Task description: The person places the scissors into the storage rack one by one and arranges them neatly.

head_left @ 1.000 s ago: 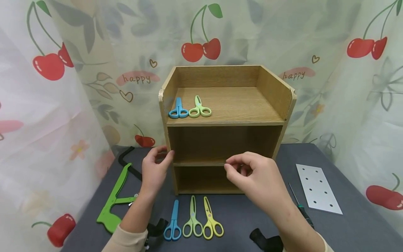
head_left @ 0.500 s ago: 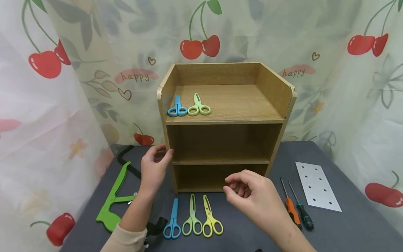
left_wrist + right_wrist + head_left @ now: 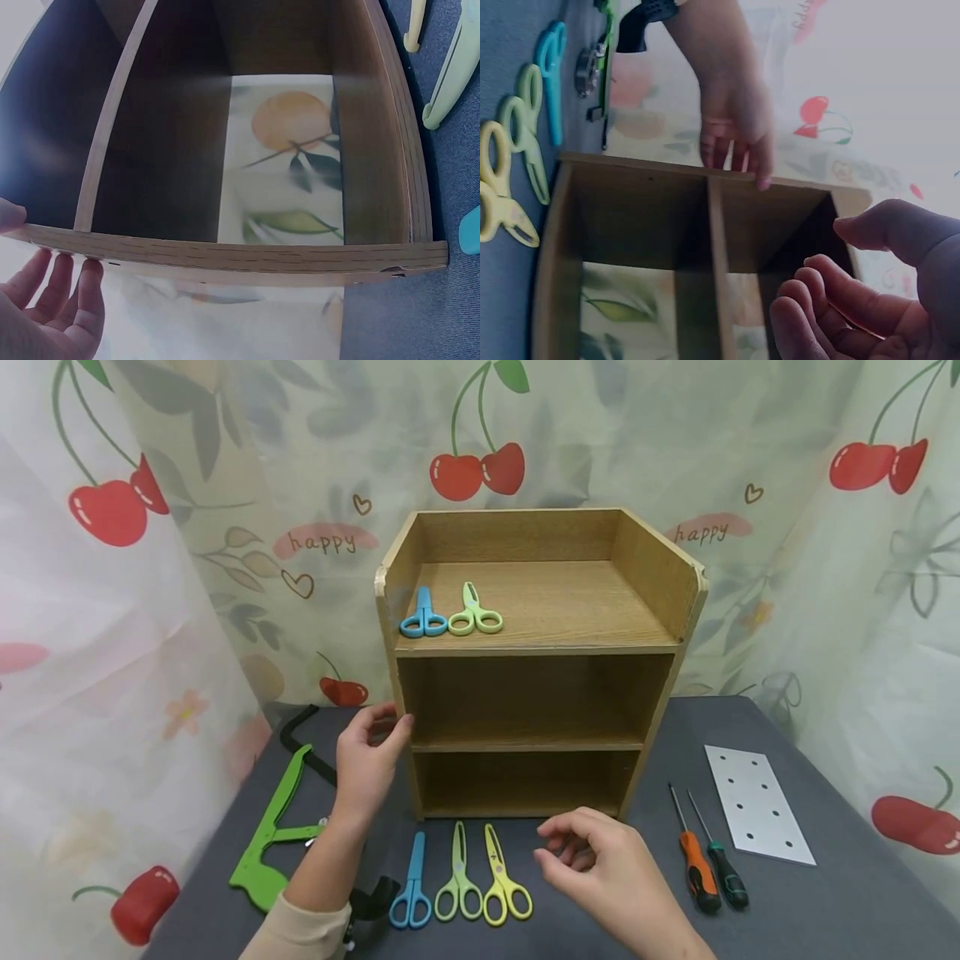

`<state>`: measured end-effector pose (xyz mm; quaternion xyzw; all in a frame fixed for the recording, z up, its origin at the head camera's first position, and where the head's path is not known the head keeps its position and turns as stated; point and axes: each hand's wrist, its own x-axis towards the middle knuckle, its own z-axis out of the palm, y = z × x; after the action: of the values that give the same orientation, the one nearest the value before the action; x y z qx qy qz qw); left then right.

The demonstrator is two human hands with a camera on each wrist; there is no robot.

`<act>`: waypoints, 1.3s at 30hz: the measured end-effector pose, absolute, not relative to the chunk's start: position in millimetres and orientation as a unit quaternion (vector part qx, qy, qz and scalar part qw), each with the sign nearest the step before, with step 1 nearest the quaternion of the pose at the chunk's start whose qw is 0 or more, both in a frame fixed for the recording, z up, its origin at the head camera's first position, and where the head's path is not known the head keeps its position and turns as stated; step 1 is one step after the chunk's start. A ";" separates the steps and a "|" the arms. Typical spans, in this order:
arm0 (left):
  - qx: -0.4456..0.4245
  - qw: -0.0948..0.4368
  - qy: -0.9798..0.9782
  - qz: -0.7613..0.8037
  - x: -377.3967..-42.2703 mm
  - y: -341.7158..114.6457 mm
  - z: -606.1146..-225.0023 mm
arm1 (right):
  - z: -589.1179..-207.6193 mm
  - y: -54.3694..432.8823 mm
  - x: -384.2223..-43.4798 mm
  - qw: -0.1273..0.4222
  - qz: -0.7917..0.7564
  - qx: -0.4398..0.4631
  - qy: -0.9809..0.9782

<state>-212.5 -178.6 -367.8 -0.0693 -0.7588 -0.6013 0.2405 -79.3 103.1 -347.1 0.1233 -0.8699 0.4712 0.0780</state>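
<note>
Compared with one second earlier, the right hand (image 3: 592,860) is lower: it hovers before the base of the wooden shelf unit (image 3: 570,602), right of the yellow scissors (image 3: 498,864), exposing the orange screwdriver (image 3: 699,868) alongside the green-handled screwdriver (image 3: 727,877). The left hand (image 3: 369,756) is unchanged at the unit's left side panel. Left grip: engaged on the panel edge; the left wrist view shows the thumb at the front edge and fingertips against the outer face, the latter obscured from the head. Right grip: unloaded; the right wrist view shows thumb and forefinger apart, fingers loosely bent. Both wrist views also show patterned cloth behind the lower compartment, unlike the head view. Quantities: one shelf unit, upright on the tabletop (image 3: 810,927); five pairs of scissors, two on the top shelf (blue (image 3: 424,617), light green (image 3: 472,610)) and three in front (blue, light green, yellow); two screwdrivers; one perforated white plate (image 3: 759,802); one green-framed tool (image 3: 264,881), partly covered by the left forearm.
</note>
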 end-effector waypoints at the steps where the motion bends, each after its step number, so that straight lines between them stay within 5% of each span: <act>1: -0.069 0.242 -0.759 -0.600 -212.6 -178.5 -368.0 | -349.8 103.6 -79.7 0.068 0.472 0.118 -0.871; 39: -0.068 0.248 -0.764 -0.592 -214.7 -178.3 -368.4 | -455.4 102.5 -109.9 -0.111 0.468 0.069 -0.874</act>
<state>-214.7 -178.3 -368.4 -0.0685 -0.7638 -0.5921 0.2475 -109.9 102.5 -455.4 0.0689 -0.8739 0.4682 -0.1110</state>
